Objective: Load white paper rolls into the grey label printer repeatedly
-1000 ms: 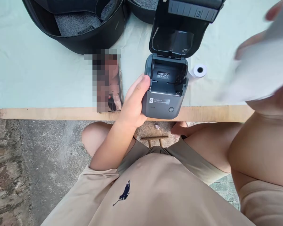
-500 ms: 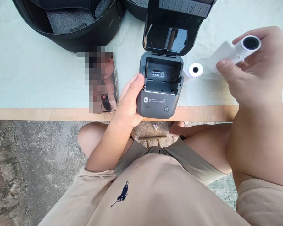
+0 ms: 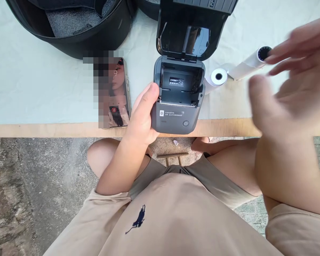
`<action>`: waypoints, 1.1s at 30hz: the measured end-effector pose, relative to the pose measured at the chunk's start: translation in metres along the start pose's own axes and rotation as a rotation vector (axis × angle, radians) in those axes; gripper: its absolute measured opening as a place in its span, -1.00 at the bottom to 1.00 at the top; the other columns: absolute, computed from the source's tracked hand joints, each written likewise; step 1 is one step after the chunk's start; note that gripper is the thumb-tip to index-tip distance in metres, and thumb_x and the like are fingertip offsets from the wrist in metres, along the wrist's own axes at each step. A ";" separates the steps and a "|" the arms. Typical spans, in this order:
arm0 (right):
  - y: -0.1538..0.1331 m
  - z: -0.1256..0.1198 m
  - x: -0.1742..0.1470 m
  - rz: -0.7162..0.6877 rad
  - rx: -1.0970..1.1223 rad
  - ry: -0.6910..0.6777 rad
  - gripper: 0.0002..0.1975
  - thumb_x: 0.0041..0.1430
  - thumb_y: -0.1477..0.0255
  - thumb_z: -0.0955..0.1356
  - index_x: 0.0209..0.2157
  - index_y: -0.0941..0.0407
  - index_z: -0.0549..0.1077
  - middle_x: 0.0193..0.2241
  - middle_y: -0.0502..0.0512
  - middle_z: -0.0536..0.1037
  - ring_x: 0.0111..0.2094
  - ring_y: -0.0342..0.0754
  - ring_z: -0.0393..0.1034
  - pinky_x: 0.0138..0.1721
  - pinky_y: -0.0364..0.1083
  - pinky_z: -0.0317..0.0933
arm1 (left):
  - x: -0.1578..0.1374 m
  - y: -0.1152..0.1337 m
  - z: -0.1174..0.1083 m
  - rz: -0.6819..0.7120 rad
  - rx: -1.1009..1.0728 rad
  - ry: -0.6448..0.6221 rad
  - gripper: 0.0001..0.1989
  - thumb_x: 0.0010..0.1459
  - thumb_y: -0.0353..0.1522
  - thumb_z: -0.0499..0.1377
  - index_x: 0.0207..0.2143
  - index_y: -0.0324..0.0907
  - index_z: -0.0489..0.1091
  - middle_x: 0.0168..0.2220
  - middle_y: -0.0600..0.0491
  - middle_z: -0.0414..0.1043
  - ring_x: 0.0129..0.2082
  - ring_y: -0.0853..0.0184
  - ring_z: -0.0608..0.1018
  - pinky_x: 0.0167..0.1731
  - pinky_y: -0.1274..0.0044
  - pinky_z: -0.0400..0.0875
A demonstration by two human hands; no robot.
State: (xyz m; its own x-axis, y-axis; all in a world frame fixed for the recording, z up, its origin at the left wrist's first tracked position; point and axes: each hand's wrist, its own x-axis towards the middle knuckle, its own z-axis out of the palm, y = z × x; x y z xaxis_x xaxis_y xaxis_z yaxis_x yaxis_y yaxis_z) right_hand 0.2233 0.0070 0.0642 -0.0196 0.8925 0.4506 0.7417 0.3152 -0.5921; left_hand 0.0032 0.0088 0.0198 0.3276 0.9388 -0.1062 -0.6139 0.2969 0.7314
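Note:
My left hand (image 3: pixel 142 119) is wrapped round the left side of a dark grey label printer (image 3: pixel 172 115), thumb along its edge. The printer's black lid (image 3: pixel 186 35) is swung up, and its compartment shows a small label and no roll inside. A white paper roll (image 3: pixel 248 64) with a wide dark core stands tilted in view on the cloth, right of the printer. Close by that roll is my right hand (image 3: pixel 296 78), blurred, its fingers apart and holding nothing. A second white roll (image 3: pixel 218 77) with a narrow core sits just beside the printer, partly hidden by it.
A black zippered case (image 3: pixel 101 41) with grey foam stands open at the back left, another dark case (image 3: pixel 148 9) behind the lid. A phone (image 3: pixel 120 96) with a lit screen lies left of my left hand. The table's wooden edge (image 3: pixel 56 130) runs along the front.
My right hand has let go of the wide-core roll and moved up and right, its fingers spreading. The left hand still holds the printer, with its lid up.

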 end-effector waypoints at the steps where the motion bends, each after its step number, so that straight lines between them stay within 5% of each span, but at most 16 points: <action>1: -0.006 0.006 -0.003 -0.071 -0.049 -0.107 -0.55 0.04 0.38 0.34 0.01 0.08 0.30 -0.11 0.16 0.39 -0.18 0.01 0.36 -0.27 0.01 0.29 | 0.000 0.000 0.000 0.003 0.009 0.009 -0.56 0.29 -0.15 -0.17 -0.15 -0.15 0.42 -0.24 0.06 0.55 0.19 0.27 0.37 0.21 0.45 0.26; 4: -0.014 0.026 -0.009 -0.196 -0.211 -0.217 -0.54 0.04 0.46 0.34 0.02 0.09 0.26 -0.07 0.23 0.30 -0.04 0.06 0.27 -0.18 0.03 0.33 | 0.000 0.002 0.002 -0.003 0.052 0.043 -0.54 0.28 -0.12 -0.18 -0.18 -0.13 0.42 -0.20 0.07 0.53 0.23 0.25 0.31 0.23 0.43 0.24; 12: -0.003 0.046 -0.009 -0.060 -0.181 -0.209 -0.68 0.08 0.52 0.31 -0.09 0.03 0.33 -0.12 0.13 0.31 -0.21 -0.09 0.32 -0.16 -0.01 0.31 | -0.001 0.003 0.005 -0.004 0.029 0.068 -0.57 0.26 -0.10 -0.12 -0.27 -0.14 0.44 -0.18 0.05 0.51 0.28 0.23 0.24 0.23 0.42 0.25; 17: -0.011 0.040 -0.007 0.019 0.266 -0.038 -0.54 0.00 0.53 0.39 -0.07 -0.06 0.26 -0.24 0.00 0.40 -0.23 -0.12 0.35 -0.25 -0.09 0.30 | -0.002 0.003 0.005 0.015 0.020 0.084 -0.59 0.27 -0.14 -0.12 -0.23 -0.13 0.46 -0.23 0.08 0.52 0.27 0.25 0.25 0.22 0.43 0.26; 21: -0.024 0.030 0.001 0.416 0.859 -0.062 -0.64 -0.05 0.46 0.41 -0.17 -0.04 0.31 -0.20 -0.04 0.43 -0.29 -0.14 0.38 -0.35 -0.11 0.36 | -0.003 0.003 0.006 -0.009 -0.014 0.078 -0.56 0.29 -0.14 -0.15 -0.17 -0.14 0.44 -0.19 0.07 0.53 0.22 0.21 0.33 0.19 0.36 0.30; 25: -0.031 0.026 0.009 0.842 1.126 -0.237 -0.65 -0.15 0.45 0.37 -0.21 0.06 0.40 -0.13 0.02 0.47 -0.15 -0.08 0.41 -0.36 -0.14 0.44 | -0.003 0.003 0.010 -0.013 -0.010 0.112 -0.53 0.31 -0.17 -0.22 -0.17 -0.15 0.42 -0.18 0.06 0.52 0.25 0.23 0.28 0.20 0.36 0.29; 29: -0.036 0.024 0.007 0.690 1.075 -0.163 -0.73 -0.02 0.45 0.38 -0.20 0.03 0.43 -0.25 -0.02 0.43 -0.23 -0.13 0.41 -0.42 -0.19 0.39 | -0.003 0.003 0.011 -0.024 -0.007 0.116 -0.52 0.31 -0.17 -0.23 -0.15 -0.17 0.41 -0.20 0.03 0.52 0.23 0.20 0.31 0.19 0.36 0.29; 33: -0.043 0.014 0.003 0.288 0.540 -0.269 -0.60 0.13 0.39 0.32 0.03 -0.04 0.33 -0.03 0.01 0.37 -0.11 -0.07 0.40 -0.14 -0.05 0.40 | -0.003 0.003 0.012 -0.011 0.035 0.126 -0.55 0.31 -0.18 -0.20 -0.13 -0.16 0.41 -0.17 0.02 0.51 0.23 0.21 0.31 0.17 0.37 0.32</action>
State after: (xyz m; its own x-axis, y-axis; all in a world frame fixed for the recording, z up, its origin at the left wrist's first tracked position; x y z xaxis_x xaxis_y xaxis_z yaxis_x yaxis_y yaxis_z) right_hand 0.1819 0.0001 0.0817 -0.0892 0.9925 0.0840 0.3042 0.1075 -0.9465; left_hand 0.0094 0.0047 0.0305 0.2406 0.9505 -0.1966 -0.5846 0.3036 0.7524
